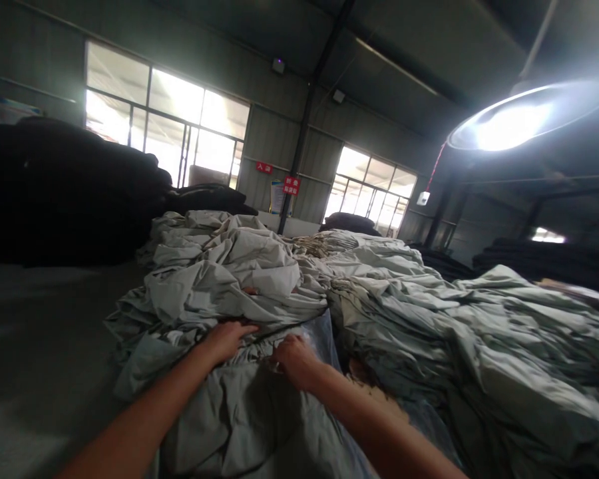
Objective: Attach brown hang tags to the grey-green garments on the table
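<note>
A large heap of crumpled grey-green fabric (pixel 229 259) lies in front of me, with a fold of the same cloth (pixel 249 412) drawn down toward my body. My left hand (pixel 228 339) rests on the gathered cloth at the foot of the heap, fingers stretched to the right and the tips partly hidden by folds. Just to its right, my right hand (pixel 296 359) is closed on the gathered edge of the fabric. Clear plastic sheeting (pixel 322 336) shows beside the right hand.
Another wide pile of grey-green fabric (pixel 479 332) stands at the right. Brown cardboard-like material (pixel 379 396) lies under my right forearm. Dark stacked bundles (pixel 64 186) rise at the left. A bright lamp (pixel 514 126) hangs at the upper right.
</note>
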`<state>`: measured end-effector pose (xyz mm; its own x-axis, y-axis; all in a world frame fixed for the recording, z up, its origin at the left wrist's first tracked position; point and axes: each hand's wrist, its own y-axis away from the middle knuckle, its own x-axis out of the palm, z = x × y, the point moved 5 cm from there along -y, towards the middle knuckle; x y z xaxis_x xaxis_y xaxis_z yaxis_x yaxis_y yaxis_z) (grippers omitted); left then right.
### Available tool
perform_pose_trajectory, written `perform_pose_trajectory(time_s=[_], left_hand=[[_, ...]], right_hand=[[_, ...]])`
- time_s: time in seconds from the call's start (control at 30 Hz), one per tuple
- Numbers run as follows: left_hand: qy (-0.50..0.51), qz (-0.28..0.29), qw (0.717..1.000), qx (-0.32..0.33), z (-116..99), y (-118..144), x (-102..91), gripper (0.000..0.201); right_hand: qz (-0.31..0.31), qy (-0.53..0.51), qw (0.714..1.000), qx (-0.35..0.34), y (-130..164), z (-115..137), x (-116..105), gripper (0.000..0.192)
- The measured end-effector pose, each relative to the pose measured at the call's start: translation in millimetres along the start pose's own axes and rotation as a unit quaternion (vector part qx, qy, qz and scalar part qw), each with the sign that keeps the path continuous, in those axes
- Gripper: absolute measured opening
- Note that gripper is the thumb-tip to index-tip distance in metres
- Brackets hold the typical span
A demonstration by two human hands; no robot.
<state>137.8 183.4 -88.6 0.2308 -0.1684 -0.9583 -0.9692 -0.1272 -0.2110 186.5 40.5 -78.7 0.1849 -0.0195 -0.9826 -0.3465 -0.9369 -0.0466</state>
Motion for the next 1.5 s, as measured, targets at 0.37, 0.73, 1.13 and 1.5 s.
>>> perform_pose_trajectory(time_s=[0.37,0.73,1.13,1.5], left_hand=[[0.068,-0.059,0.994,0.060,-36,0,2.1,0.033],[0.056,-0.079,0.995,0.009,-15,5,16.2,0.039],[0.088,-0.086,0.992,-0.002,-7,-3,17.5,0.020],[0.134,-0.240,0.961,-0.033,0,-8,11.2,0.014]], right_hand=[[-0.105,-0.048,0.992,0.051,-2,-2,26,0.020],[-0.180,-0.174,0.964,0.094,3,-18,35,0.008],[-0.236,-0.199,0.936,0.169,-5,-15,24,0.006],[-0.271,-0.149,0.942,0.131,-4,-9,16,0.009]])
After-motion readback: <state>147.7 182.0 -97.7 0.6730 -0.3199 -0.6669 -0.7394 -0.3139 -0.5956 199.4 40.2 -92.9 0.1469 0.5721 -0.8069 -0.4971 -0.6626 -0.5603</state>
